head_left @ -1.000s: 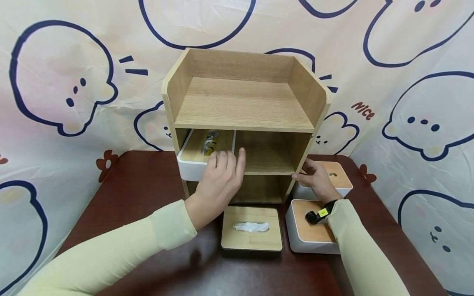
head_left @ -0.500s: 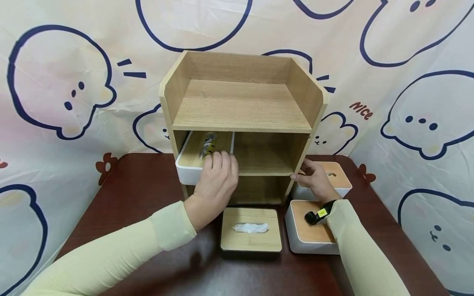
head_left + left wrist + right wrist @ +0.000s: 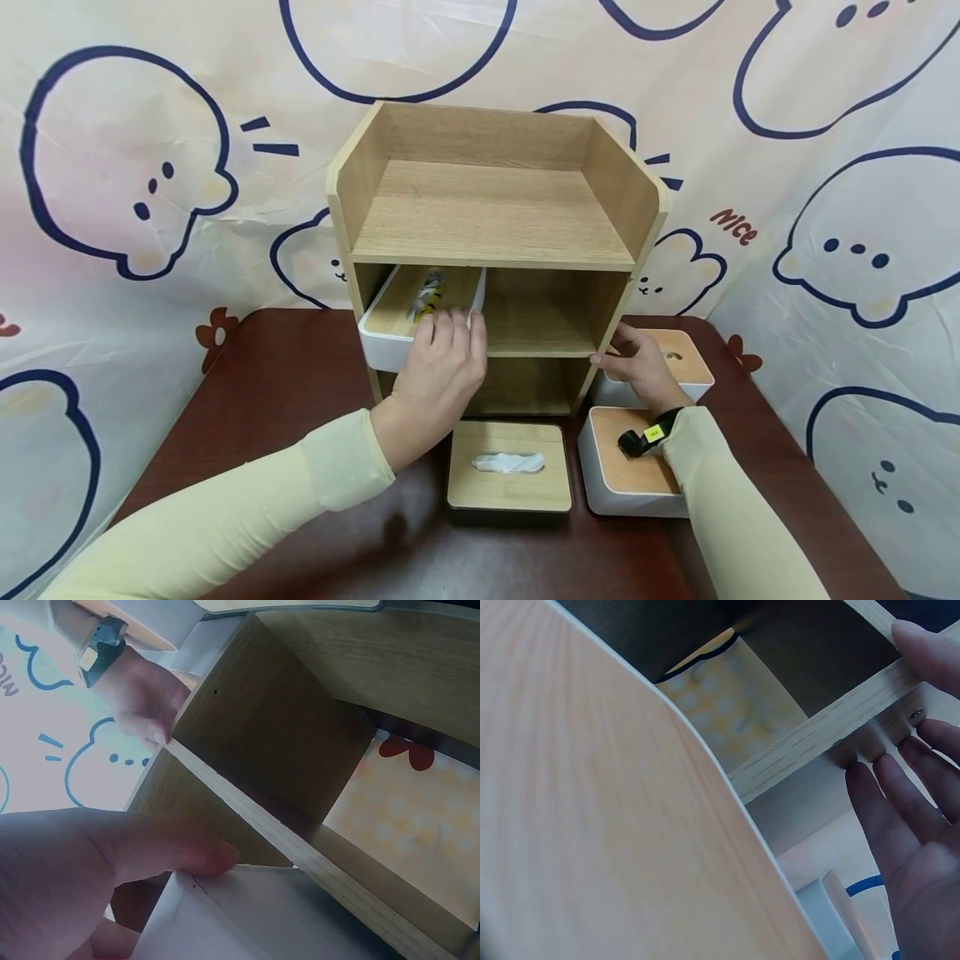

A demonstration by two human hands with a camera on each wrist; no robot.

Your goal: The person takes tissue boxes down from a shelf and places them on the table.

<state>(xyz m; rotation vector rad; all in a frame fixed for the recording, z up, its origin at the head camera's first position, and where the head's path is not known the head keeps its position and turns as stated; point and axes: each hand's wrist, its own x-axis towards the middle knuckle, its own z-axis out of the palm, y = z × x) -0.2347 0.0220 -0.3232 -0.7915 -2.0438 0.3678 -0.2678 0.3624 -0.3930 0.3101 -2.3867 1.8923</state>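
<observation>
A white tissue box [image 3: 386, 352] with a wooden lid sits at the left of the wooden shelf's [image 3: 495, 217] middle level, its front sticking out. Printed wrapping [image 3: 427, 296], yellow and black, shows in the lid's slot. My left hand [image 3: 438, 371] grips the box's front right corner; the left wrist view shows the thumb [image 3: 187, 851] along its white side [image 3: 225, 922]. My right hand [image 3: 641, 365] holds the shelf's right side panel, thumb at the front edge. In the right wrist view its fingertips [image 3: 857, 772] touch the panel's outer face [image 3: 802, 817].
A black-sided tissue box [image 3: 510, 487] with a wooden lid stands before the shelf. Two white tissue boxes with wooden lids, a nearer one [image 3: 618, 467] and a farther one [image 3: 693, 358], stand at the right. A printed cloth [image 3: 150, 333] hangs behind the dark red table [image 3: 300, 517].
The raised left index finger has come down onto the box's corner. The box has shifted slightly, its right edge now farther right. My right hand keeps its place on the shelf.
</observation>
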